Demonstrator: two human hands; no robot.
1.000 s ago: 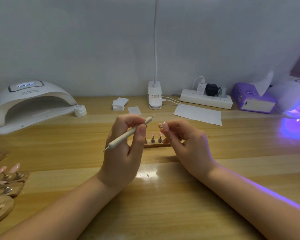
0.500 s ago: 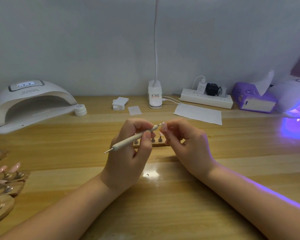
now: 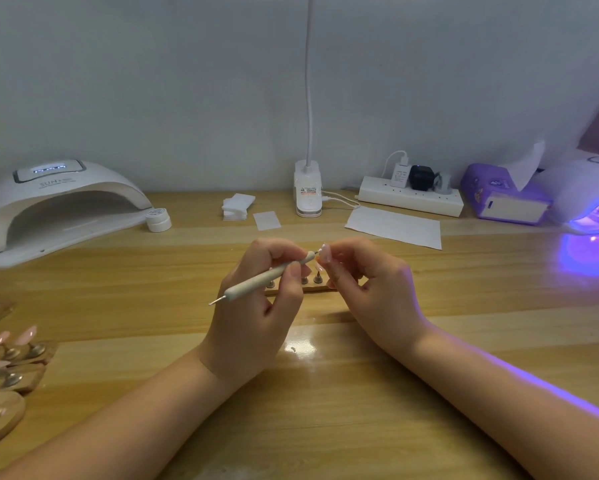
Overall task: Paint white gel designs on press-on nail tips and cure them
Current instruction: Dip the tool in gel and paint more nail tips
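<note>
At far left sits the white lamp (image 3: 59, 206), the gel pot (image 3: 158, 219) beside it. Your left hand (image 3: 256, 306) pinches the pen (image 3: 267, 280), its tip meeting the nail tip (image 3: 325, 253) pinched by your right hand (image 3: 370, 289) (above the stand (image 3: 312, 285)). The far-right lamp (image 3: 589, 199) glows violet.
</note>
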